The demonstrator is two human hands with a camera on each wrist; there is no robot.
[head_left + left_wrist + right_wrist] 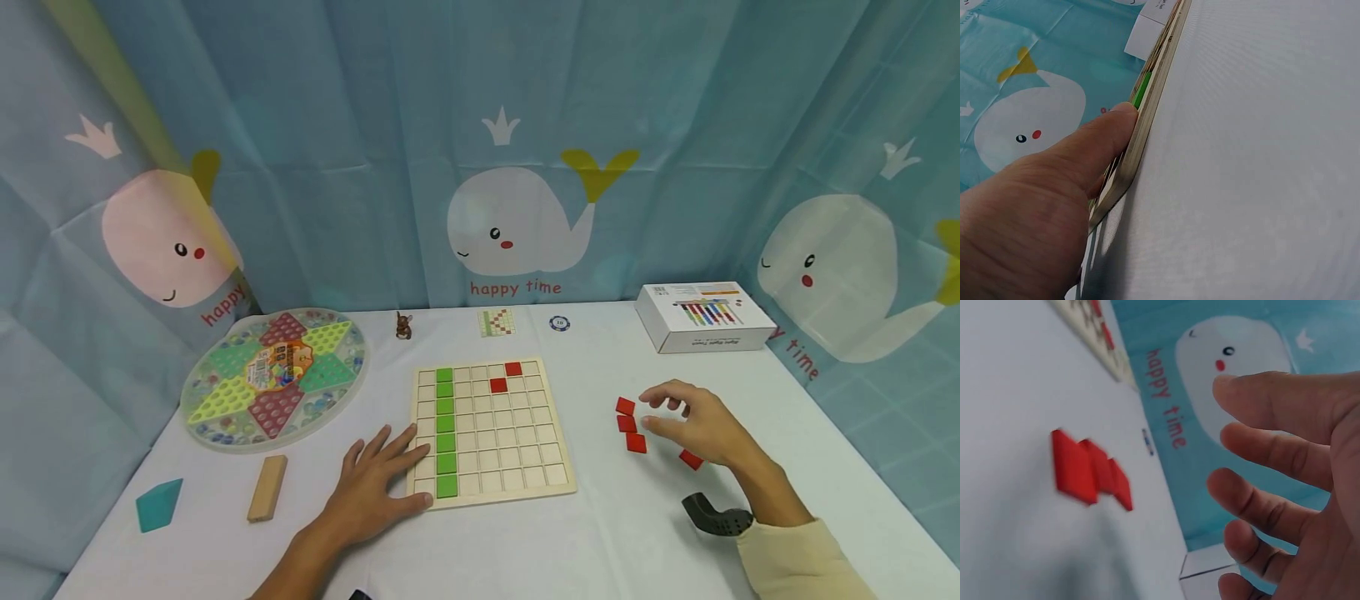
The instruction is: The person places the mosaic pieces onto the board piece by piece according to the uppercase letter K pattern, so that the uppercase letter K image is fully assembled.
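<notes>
A square wooden grid board [517, 433] lies on the white table, with a column of green tiles [446, 423] near its left side and two red tiles [498, 386] in its upper right part. My left hand [371, 483] rests on the board's lower left edge, fingers spread; in the left wrist view its thumb [1100, 140] touches the rim by a green tile. Over the table to the right hovers my right hand [697, 421], holding nothing, fingers loosely bent. Three loose red tiles [1075, 465] lie beside it, and another red tile [691, 459] sits beneath it.
A round Chinese checkers board [217, 367] lies at the left, near a wooden block [267, 488] and a teal piece [159, 505]. Along the back are a small animal figure [403, 326], a pattern card [497, 322], a round chip [559, 323] and a white box [705, 317].
</notes>
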